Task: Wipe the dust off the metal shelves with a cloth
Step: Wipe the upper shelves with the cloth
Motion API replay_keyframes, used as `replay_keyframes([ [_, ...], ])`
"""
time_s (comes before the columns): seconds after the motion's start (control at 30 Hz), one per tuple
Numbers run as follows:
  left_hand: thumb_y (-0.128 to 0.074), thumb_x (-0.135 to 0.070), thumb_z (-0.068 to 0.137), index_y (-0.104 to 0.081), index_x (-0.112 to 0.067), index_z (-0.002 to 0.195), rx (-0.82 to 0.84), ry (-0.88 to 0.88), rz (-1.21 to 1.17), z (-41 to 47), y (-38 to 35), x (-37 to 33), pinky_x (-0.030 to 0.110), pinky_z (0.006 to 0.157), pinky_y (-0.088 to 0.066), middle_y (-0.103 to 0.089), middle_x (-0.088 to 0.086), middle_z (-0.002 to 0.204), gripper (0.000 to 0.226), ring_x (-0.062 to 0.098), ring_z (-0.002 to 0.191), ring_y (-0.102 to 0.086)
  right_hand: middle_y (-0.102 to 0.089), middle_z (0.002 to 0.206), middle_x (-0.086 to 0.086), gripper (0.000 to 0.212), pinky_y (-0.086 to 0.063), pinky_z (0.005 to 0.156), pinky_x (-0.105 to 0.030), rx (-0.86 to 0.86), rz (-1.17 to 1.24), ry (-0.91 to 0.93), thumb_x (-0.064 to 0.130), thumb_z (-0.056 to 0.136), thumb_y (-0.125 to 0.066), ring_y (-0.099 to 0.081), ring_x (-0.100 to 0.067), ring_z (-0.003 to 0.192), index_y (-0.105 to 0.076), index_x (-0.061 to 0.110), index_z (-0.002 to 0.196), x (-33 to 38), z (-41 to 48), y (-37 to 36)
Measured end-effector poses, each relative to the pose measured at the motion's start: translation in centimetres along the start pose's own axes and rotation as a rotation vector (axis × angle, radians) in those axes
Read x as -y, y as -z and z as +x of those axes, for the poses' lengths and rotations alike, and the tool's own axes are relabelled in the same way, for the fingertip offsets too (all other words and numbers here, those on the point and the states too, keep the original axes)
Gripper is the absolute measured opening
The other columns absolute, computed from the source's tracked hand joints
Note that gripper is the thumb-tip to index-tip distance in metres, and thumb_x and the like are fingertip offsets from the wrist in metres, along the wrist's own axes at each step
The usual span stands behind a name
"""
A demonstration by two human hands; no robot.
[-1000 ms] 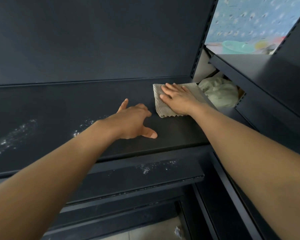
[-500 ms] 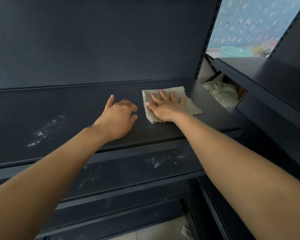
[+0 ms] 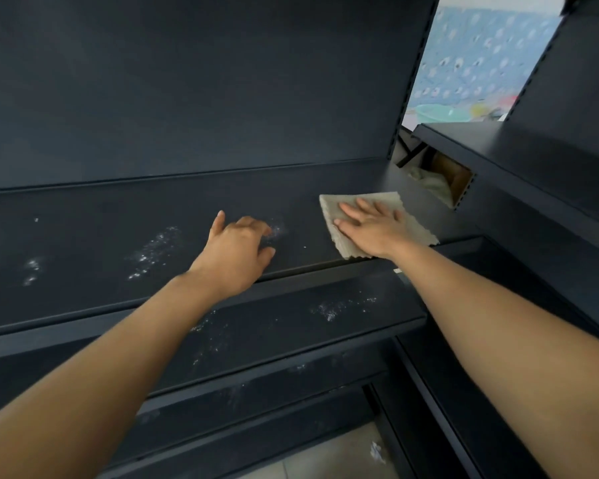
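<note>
So, head view, upper shelf: the dark metal upper shelf (image 3: 83,229) carries both hands; its right end, from the cloth to the right edge, looks clean of white specks.
Cloth: a folded beige cloth (image 3: 377,224) lies flat on the upper shelf near its right end, its near corner at the front edge.
Right hand: the right hand (image 3: 372,228) presses palm-down on the cloth with fingers spread, pinning it flat and not gripping it.
Left hand: the left hand (image 3: 237,247) rests on the bare shelf to the left of the cloth, fingers loosely curled, holding nothing.
Dust on the upper shelf: white dust patches (image 3: 153,252) lie left of the left hand, with smaller flecks nearer the left edge and a faint smear by the fingertips.
Lower shelf: the lower shelf (image 3: 284,326) shows speckled dust toward its right end and in the middle, seemingly unwiped.
Progress: by my judgement only the right end of the upper shelf is done; most of that shelf and everything beneath remain.
</note>
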State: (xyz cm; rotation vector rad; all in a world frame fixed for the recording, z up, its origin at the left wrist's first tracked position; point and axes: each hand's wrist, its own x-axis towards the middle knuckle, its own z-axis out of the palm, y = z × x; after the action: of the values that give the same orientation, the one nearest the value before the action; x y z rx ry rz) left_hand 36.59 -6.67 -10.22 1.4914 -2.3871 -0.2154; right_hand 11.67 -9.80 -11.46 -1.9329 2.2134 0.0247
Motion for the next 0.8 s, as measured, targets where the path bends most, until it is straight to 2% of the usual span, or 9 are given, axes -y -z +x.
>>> replay_keyframes([
  [0.1, -0.046, -0.028, 0.094, -0.046, -0.012, 0.128, -0.012, 0.037, 0.0, -1.5, 0.7, 2.2, 0.038, 0.115, 0.005, -0.049, 0.006, 0.131, 0.037, 0.019, 0.122, -0.046, 0.008, 0.161, 0.007, 0.059, 0.005, 0.117, -0.051, 0.004, 0.01, -0.041, 0.057, 0.097, -0.017, 0.008, -0.024, 0.148, -0.004, 0.04, 0.152, 3.0, -0.3, -0.5],
  [0.33, -0.048, -0.029, 0.093, -0.045, -0.013, 0.129, -0.025, 0.106, 0.005, -4.2, 1.5, 6.2, 0.039, 0.116, 0.003, -0.048, 0.006, 0.134, 0.04, 0.02, 0.128, -0.039, 0.009, 0.161, 0.004, 0.064, 0.007, 0.116, -0.052, 0.003, -0.057, 0.194, 0.063, 0.095, -0.01, 0.011, -0.028, 0.147, -0.001, 0.035, 0.153, 15.6, -1.9, -3.0],
  [0.53, -0.045, -0.026, 0.095, -0.048, -0.009, 0.127, -0.117, 0.052, 0.024, -4.4, 1.1, 7.1, 0.036, 0.115, 0.004, -0.05, 0.008, 0.131, 0.037, 0.024, 0.125, -0.042, 0.008, 0.161, 0.008, 0.06, 0.005, 0.118, -0.046, -0.013, -0.01, 0.2, 0.062, 0.096, -0.011, 0.009, -0.021, 0.148, -0.001, 0.041, 0.151, 14.2, -2.6, -2.7],
  [0.8, -0.046, -0.023, 0.093, -0.054, -0.007, 0.119, -0.235, -0.084, 0.05, -2.2, 0.2, 7.3, 0.038, 0.115, -0.001, -0.056, 0.01, 0.121, 0.031, 0.028, 0.114, -0.05, 0.008, 0.161, 0.009, 0.062, 0.006, 0.118, -0.047, -0.03, -0.036, 0.152, 0.064, 0.095, -0.013, 0.01, -0.02, 0.148, 0.0, 0.042, 0.151, 14.4, -1.1, -2.9],
])
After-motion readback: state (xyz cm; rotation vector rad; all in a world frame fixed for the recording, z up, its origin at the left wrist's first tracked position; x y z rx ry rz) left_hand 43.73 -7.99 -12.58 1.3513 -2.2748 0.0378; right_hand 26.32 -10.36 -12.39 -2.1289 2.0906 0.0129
